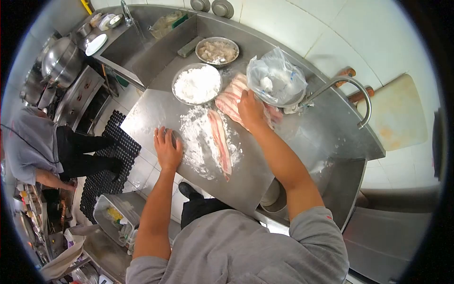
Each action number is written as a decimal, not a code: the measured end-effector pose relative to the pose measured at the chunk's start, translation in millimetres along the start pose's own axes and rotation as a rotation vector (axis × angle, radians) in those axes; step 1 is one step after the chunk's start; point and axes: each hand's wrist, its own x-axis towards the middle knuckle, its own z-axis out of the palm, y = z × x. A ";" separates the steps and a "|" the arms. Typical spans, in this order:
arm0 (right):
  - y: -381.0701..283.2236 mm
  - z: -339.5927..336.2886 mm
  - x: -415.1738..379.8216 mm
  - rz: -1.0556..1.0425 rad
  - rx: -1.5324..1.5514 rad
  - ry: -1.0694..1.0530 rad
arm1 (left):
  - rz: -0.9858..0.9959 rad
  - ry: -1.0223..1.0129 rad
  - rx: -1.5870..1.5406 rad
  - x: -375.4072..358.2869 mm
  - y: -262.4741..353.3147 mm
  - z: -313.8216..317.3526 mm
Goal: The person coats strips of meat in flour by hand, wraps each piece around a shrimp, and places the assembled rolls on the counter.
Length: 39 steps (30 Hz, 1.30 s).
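Note:
My left hand (169,149) rests on the steel counter (153,109) at the left edge of the scattered white powder (196,142), its fingers apart and nothing in it. One long strip of pink and white meat (220,142) lies on the powder between my hands. My right hand (251,111) is on a stack of similar strips (231,97); its fingertips are bent against the meat, and whether they pinch a strip is hard to tell. Behind the powder stands a bowl of white powder (197,84). Beside the stack, a clear plastic bag (276,78) sits in a bowl.
A bowl of pale chunks (217,50) stands at the back beside a grey block (190,47). A curved faucet (350,80) arches over the right side. At far left another person (35,142) stands on a black mat (111,161). A bin (118,208) is below left.

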 end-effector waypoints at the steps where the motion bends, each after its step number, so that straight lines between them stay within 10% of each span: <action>1: 2.0 2.9 3.8 0.000 -0.001 -0.009 | 0.003 0.002 0.001 0.3 -0.5 0.1; 29: -3.6 -23.3 32.4 0.299 0.084 -0.434 | 0.009 -0.024 -0.011 -1.4 0.5 -1.7; 39: 14.5 -20.8 -6.0 -0.234 0.210 -0.133 | 0.028 0.009 -0.041 -2.3 -1.1 -1.5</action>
